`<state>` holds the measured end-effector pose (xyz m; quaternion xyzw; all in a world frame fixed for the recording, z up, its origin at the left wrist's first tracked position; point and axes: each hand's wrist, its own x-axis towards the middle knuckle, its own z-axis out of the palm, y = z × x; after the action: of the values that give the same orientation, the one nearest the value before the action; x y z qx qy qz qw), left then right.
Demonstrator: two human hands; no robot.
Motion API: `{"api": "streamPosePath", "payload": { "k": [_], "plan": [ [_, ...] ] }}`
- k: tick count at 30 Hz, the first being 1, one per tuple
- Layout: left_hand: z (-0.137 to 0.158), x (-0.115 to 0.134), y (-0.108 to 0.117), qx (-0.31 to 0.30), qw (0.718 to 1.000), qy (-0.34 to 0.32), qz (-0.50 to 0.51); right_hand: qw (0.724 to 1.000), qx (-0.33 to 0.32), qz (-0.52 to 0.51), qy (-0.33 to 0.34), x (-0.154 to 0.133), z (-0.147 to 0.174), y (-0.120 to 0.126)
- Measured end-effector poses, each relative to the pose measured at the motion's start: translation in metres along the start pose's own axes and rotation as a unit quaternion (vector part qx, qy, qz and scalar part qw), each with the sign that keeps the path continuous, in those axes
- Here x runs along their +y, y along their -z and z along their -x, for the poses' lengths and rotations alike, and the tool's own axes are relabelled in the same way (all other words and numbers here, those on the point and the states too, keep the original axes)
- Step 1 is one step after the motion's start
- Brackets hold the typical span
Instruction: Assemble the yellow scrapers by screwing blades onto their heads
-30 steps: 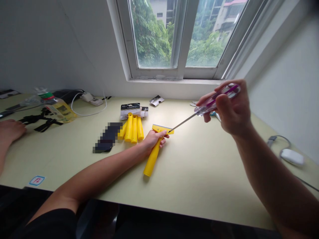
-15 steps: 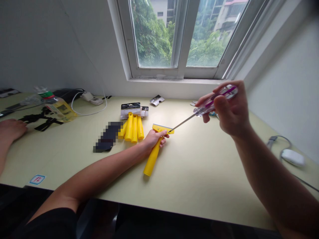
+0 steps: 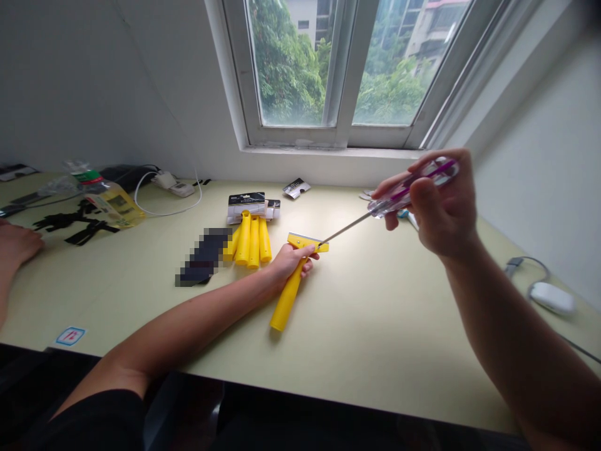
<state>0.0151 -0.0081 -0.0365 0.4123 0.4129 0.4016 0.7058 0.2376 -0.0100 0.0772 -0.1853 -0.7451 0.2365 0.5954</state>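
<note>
A yellow scraper [image 3: 287,295] lies on the pale green desk [image 3: 375,326], its handle pointing toward me. My left hand [image 3: 287,262] grips it near the head and pins it to the desk. My right hand [image 3: 434,203] is raised to the right and holds a screwdriver [image 3: 408,186] with a clear purple handle. Its thin metal shaft slants down to the left, and the tip touches the scraper's head just beside my left thumb.
Several packaged yellow scrapers [image 3: 251,233] and a blurred dark item [image 3: 205,257] lie left of the scraper. A bottle [image 3: 110,200], black straps, a white cable and another person's hand [image 3: 16,244] are at far left. A white mouse [image 3: 550,297] sits at right.
My right hand has shifted very slightly with the screwdriver handle. The tip stays on the scraper's head, and my left hand keeps its grip.
</note>
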Motion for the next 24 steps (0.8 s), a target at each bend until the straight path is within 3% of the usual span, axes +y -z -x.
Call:
{"api": "streamPosePath", "payload": {
  "k": [24],
  "plan": [
    [0.0048,0.0052,-0.0015,0.013,0.998,-0.023,-0.054,0.999,0.037,0.002,-0.007,-0.0030,-0.0004,-0.0037]
  ]
}}
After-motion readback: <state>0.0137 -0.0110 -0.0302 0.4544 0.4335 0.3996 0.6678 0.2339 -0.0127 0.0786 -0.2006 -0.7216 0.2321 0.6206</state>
